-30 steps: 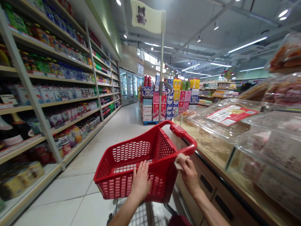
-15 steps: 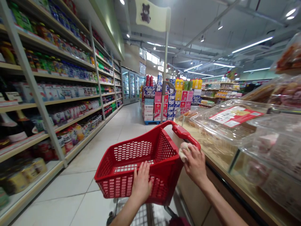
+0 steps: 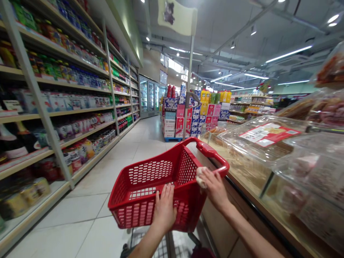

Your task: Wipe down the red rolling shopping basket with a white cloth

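A red plastic shopping cart (image 3: 145, 168) stands in front of me, its basket pierced with holes. My left hand (image 3: 164, 208) holds the near side of the basket, with its fingers laid over the rim and the thumb on the outer wall. A crumpled whitish cloth (image 3: 201, 178) is bunched under the fingers of my right hand (image 3: 213, 186). That hand presses the cloth on the basket's top edge at the handle end. Just beyond it the red handle (image 3: 212, 152) curves up. The basket's visible floor holds nothing that I can make out.
Shelves of bottles and cans (image 3: 67, 107) line the left. A glass-walled counter (image 3: 242, 168) with clear plastic packs (image 3: 268, 134) runs close along the right. Ahead, stacked drink cartons (image 3: 180, 122) stand on a blue pallet beside the tiled aisle (image 3: 145, 136). A pole with a flag (image 3: 177, 16) rises behind the cart.
My right hand has slid the cloth left and slightly down, from beside the handle's end onto the basket's top edge. My left hand stays on the near rim, shifted slightly right.
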`<state>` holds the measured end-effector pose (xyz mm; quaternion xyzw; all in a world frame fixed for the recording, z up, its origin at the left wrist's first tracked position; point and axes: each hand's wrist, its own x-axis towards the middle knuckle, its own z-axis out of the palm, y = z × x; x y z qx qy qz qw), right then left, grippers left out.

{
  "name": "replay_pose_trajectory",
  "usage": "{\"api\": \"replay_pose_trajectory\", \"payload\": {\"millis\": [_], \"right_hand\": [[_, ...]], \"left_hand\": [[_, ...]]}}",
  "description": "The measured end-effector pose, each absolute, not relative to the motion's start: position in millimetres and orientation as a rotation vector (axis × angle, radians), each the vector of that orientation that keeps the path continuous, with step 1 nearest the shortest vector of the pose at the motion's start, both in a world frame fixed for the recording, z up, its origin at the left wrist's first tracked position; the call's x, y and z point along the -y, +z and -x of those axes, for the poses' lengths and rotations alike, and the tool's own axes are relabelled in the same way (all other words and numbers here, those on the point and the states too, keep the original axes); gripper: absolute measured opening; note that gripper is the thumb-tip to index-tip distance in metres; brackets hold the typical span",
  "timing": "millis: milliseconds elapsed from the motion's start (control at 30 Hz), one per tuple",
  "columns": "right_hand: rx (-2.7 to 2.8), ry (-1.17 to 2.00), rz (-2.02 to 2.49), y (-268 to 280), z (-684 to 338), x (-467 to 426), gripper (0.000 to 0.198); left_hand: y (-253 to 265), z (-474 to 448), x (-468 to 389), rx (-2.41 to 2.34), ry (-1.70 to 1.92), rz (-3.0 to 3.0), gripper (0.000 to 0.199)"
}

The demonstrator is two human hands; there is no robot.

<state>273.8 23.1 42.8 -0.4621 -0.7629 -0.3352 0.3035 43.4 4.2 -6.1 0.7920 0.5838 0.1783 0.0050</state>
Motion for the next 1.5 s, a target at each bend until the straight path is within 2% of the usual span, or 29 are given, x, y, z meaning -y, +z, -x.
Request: {"api": "replay_pose_trajectory", "payload": {"millis": [133,333,500,700,867,1100,1333,1500], "right_hand": [[2.054,-0.836,1.137,37,-244,-20,0.029],[1.702,-0.861,1.456,52,-280,-15,0.03],[1.915,-0.79,1.229,33,-244,-10,0.031],[1.735,-0.812,1.436,36,-244,-15,0.029],[1.917,-0.775,1.242,20,-206,-13,0.033],[1.69,-0.844,1.508,43,-256,-5,0.03],[1.896,-0.769,1.247,24,-220,-5,0.031],[1.701,-0.777,1.455,32,-241,-5,0.03]], "left_hand": [[-9,-40,-2,-1.814,0.544,-2.545,0.069],[-13,-39,1,-1.824,0.554,-2.601,0.073],[-14,-36,2,-1.862,0.601,-2.655,0.071],[-23,-28,4,-1.963,0.674,-2.666,0.068],[-26,-26,4,-1.962,0.689,-2.716,0.066],[-31,-27,5,-1.99,0.729,-2.739,0.07],[-33,-28,4,-1.996,0.749,-2.766,0.066],[-32,-31,6,-1.985,0.761,-2.751,0.068]]}}
